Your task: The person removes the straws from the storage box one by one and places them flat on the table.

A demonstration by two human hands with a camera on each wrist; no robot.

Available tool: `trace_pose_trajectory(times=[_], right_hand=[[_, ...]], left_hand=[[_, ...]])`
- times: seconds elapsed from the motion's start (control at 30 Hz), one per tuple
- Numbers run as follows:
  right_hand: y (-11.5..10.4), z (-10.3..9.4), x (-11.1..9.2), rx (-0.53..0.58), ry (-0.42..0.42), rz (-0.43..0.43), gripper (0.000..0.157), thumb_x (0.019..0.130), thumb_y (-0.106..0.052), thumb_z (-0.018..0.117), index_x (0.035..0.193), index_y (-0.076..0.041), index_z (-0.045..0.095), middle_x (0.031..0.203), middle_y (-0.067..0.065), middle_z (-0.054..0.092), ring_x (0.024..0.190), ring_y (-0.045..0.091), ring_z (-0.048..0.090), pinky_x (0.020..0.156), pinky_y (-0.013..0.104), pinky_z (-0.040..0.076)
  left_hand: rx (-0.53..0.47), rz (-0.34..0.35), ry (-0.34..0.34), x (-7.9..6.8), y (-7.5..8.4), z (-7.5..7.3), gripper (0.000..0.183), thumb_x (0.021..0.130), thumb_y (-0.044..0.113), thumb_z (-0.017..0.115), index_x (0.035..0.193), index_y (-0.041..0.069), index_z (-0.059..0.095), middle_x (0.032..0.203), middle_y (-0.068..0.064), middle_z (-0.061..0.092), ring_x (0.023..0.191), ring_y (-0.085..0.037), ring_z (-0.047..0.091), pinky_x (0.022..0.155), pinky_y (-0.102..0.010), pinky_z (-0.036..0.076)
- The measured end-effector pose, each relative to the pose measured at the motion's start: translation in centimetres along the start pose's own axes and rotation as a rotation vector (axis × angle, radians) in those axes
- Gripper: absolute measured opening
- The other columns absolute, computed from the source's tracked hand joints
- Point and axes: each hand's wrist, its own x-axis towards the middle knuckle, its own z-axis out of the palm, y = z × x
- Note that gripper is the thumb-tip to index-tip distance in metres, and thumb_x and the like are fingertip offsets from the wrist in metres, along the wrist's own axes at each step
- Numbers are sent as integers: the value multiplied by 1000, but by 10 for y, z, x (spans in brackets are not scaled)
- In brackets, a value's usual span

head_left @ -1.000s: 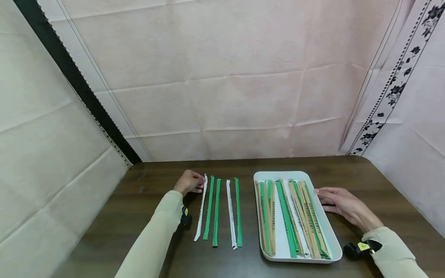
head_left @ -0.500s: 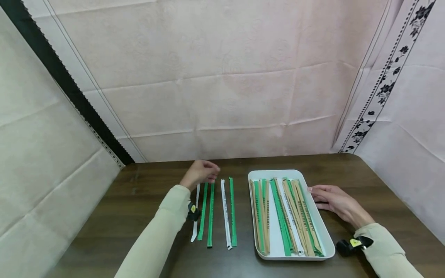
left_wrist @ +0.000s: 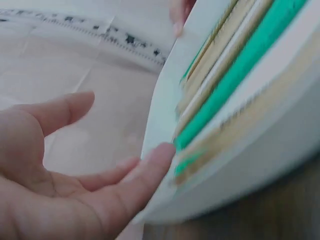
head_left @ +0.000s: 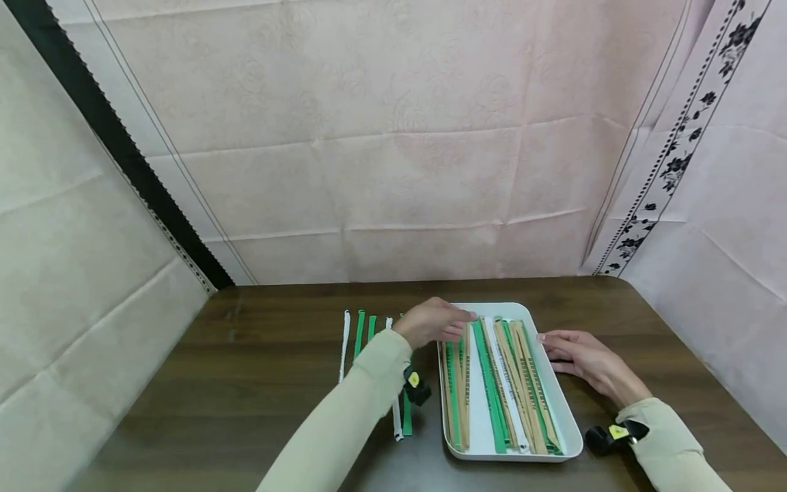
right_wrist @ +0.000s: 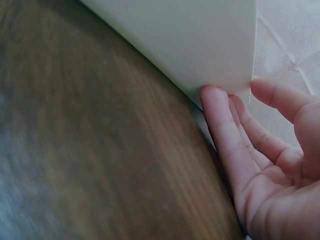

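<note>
A white tray [head_left: 481, 424] on the brown table holds several slim paper-wrapped straws, in green, white and tan. My left hand [head_left: 433, 322] is over its far left corner. In the left wrist view the thumb [left_wrist: 75, 106] stands well away from the fingers, nothing is between them, and a fingertip [left_wrist: 162, 152] is at the straw ends. My right hand [head_left: 584, 359] rests against the tray's right side, fingers on the outer wall and thumb tip at the rim in the right wrist view. Left of the tray, several straws lie in a row, including a white straw [head_left: 345, 345] and a green straw [head_left: 359, 333], partly hidden by my left arm.
The wooden table [head_left: 246, 403] ends at a pale cloth backdrop [head_left: 399, 171]. A dark strip [head_left: 123, 150] runs down its left side and a floral border [head_left: 676, 160] down its right. Each wrist wears a black camera [head_left: 418, 388].
My left hand has left the white straw at the row's left end and travelled right, past the other straws, to the tray. My right hand stays at the tray's side.
</note>
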Motion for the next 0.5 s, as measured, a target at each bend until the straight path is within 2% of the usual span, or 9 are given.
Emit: trace_pose_trajectory(times=[0.13,0.17,0.23,0.27,0.3,0.37,0.43,0.5], right_hand=[[4,-1,-2,-4,6,4,57,109,-33,62,145,10,52,120,5,74,107,14,71,94,32,61],[4,-1,-3,-8,9,4,58,109,-33,62,146,10,52,121,6,73,108,14,71,94,32,61],[4,-2,-3,-16,16,5,59,109,-34,62,146,11,51,121,6,73,108,14,71,93,31,61],[4,-2,-3,-15,21,5,58,109,-34,61,145,11,52,121,6,73,108,14,71,93,31,61],[4,-3,-3,-14,21,4,58,109,-34,61,145,11,52,121,6,73,107,14,71,93,31,61],[2,-3,-2,-6,19,0,57,109,-34,61,144,10,53,121,6,74,107,14,71,93,31,61],[1,-3,-1,8,14,-2,55,109,-34,62,143,9,55,120,5,74,107,15,72,93,32,61],[0,-2,-2,18,1,-8,54,109,-33,63,142,9,56,120,5,74,106,15,72,93,32,61]], left_hand=[[59,-33,49,6,1,28,59,100,28,76,142,-8,55,121,-21,68,112,-34,71,99,-44,60],[95,-29,72,8,1,34,54,99,27,76,137,-8,58,114,-18,68,107,-32,73,95,-43,61],[223,-2,113,12,2,44,34,100,25,75,113,-5,65,95,-13,68,91,-27,74,81,-36,63],[305,12,142,13,2,49,27,100,23,75,98,-2,65,83,-9,66,79,-23,73,70,-33,62],[398,27,173,15,2,53,28,100,21,74,83,2,62,72,-6,62,68,-19,69,60,-29,57],[557,47,228,19,2,60,45,99,16,73,62,10,49,54,-1,53,49,-14,58,46,-24,45],[660,52,267,21,2,66,51,97,11,72,54,13,44,45,-1,47,40,-12,46,40,-22,35],[698,47,281,24,-1,71,47,95,8,72,55,12,47,45,0,46,37,-11,43,37,-20,34]])
